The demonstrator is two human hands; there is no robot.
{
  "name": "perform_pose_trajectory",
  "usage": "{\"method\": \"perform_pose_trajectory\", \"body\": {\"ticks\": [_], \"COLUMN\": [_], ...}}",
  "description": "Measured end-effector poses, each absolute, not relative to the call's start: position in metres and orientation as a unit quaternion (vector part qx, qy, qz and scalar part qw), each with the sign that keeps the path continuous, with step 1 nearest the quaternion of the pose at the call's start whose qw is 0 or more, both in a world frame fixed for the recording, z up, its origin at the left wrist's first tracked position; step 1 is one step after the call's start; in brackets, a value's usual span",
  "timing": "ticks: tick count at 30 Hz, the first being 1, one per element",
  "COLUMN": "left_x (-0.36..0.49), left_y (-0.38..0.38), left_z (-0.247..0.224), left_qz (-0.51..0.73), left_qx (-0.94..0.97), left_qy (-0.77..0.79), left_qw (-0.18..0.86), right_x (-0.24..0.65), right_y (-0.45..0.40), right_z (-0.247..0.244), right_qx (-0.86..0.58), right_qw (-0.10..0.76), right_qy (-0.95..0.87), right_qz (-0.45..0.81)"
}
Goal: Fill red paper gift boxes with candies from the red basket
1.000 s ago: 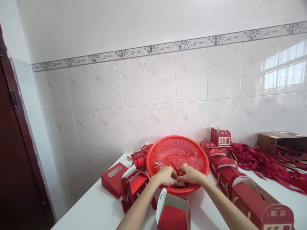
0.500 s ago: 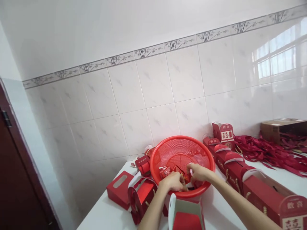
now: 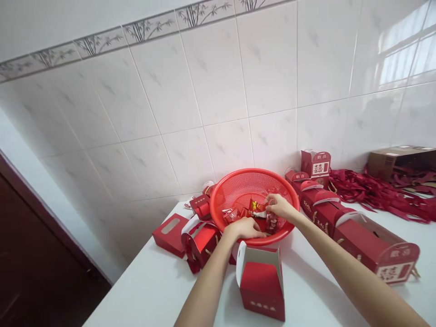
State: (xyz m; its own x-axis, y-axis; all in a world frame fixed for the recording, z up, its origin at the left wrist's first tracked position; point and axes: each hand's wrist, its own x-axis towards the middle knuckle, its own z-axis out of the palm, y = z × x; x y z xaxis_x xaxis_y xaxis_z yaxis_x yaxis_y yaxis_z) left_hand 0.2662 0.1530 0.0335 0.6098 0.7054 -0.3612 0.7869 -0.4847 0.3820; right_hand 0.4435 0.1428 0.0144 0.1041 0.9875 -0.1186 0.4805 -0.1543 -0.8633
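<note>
A red plastic mesh basket [image 3: 254, 175] stands on the table with several red-wrapped candies [image 3: 235, 214] in its bottom. My right hand [image 3: 281, 207] is inside it, thumb and fingers pinched on a red candy packet [image 3: 271, 223] held upright. Lower, at the near rim, my left hand [image 3: 245, 228] reaches in with fingers bent down and together; whatever lies under them is hidden. A candy with a yellow mark [image 3: 255, 205] rests between the hands. Just in front of the basket stands an open red gift box [image 3: 261, 286], its flaps raised.
Closed red gift boxes [image 3: 374, 240] run in a row along the right. More red boxes [image 3: 170, 234] lie at the left. Dark red ribbons [image 3: 364, 186] spread beside a cardboard box [image 3: 388, 163] at the back right. A tiled wall [image 3: 225, 91] rises behind the white table [image 3: 143, 281].
The view has tilted down, showing more of the open box. My right hand has lifted a candy packet slightly; my left hand has flattened somewhat at the near rim.
</note>
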Motion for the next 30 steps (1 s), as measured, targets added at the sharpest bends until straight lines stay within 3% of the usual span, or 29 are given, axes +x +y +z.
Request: {"method": "perform_pose_trajectory", "body": {"ticks": [8,13,20,30], "left_x": [0.268,0.267,0.264,0.259], "left_y": [0.157,0.159,0.159,0.174], "left_z": [0.028,0.024,0.031,0.037], "left_qz": [-0.047,0.064,0.308,0.458], "left_qx": [0.847,0.821,0.686,0.537], "left_qy": [0.440,0.460,0.469,0.410], "left_qw": [0.294,0.332,0.463,0.577], "right_x": [0.452,0.455,0.457,0.455], "right_y": [0.153,0.152,0.142,0.140], "right_z": [0.007,0.008,0.018,0.025], "right_qx": [-0.605,-0.555,-0.458,-0.392], "right_qw": [0.466,0.516,0.522,0.524], "right_qy": [-0.530,-0.531,-0.566,-0.599], "right_qz": [0.368,0.378,0.445,0.461]}}
